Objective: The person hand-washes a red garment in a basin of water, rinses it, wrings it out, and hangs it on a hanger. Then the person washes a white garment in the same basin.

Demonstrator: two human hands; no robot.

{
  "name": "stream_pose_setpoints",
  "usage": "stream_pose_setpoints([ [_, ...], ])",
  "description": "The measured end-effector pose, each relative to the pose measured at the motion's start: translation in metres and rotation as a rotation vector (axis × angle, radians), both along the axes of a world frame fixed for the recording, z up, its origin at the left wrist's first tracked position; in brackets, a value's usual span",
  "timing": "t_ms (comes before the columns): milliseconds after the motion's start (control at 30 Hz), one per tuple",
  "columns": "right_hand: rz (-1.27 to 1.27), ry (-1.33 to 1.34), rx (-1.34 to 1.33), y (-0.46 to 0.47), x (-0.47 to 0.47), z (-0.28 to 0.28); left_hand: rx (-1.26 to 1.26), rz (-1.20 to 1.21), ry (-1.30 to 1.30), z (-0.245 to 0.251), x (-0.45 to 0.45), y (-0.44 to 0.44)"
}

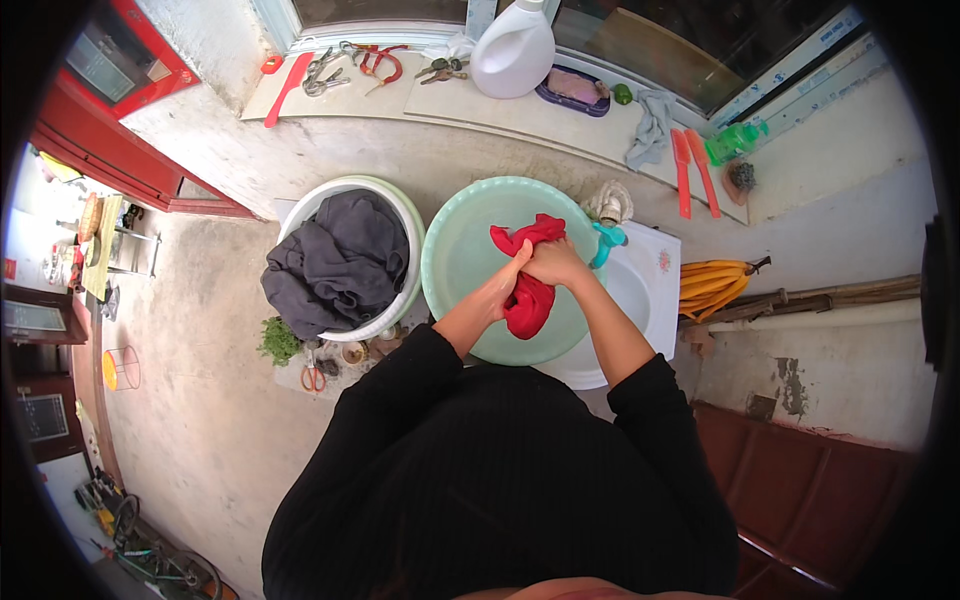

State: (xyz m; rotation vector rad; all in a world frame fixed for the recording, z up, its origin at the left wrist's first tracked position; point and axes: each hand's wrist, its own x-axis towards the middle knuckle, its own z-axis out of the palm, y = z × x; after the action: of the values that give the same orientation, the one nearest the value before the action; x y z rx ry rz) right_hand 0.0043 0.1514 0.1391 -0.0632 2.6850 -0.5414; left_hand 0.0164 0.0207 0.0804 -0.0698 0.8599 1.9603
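A bunched red cloth [531,304] is held between both hands above a round pale green basin [436,262], which has water in it. My left hand [504,286] grips the cloth with its thumb pointing up. Beside it, my right hand [553,261] is closed on the cloth's upper part; some of its fingers are hidden. The basin rests partly over a white ceramic sink [664,300]. A turquoise tap handle [609,238] is just right of the basin's rim. To the left, a white tub [417,277] holds a heap of dark grey fabric [337,259].
Along the ledge behind are a white detergent jug [514,52], a pink soap bar in a dish [574,86], a grey rag [651,129], red brushes [681,172] and a green bottle [735,142]. Orange-handled scissors [313,379] and a green plant [279,342] are below the tub.
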Motion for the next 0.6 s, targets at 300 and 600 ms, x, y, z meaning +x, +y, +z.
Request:
stream_pose_setpoints([
  [300, -0.853, -0.307, -1.636, 0.03, 0.003, -0.079, 0.613, -0.237, -0.504, 0.008, -0.007, -0.005],
  [600, -0.986, -0.28, -1.953, 0.01, 0.009, -0.048, 0.908, 0.043, -0.595, -0.01, -0.01, 0.007],
])
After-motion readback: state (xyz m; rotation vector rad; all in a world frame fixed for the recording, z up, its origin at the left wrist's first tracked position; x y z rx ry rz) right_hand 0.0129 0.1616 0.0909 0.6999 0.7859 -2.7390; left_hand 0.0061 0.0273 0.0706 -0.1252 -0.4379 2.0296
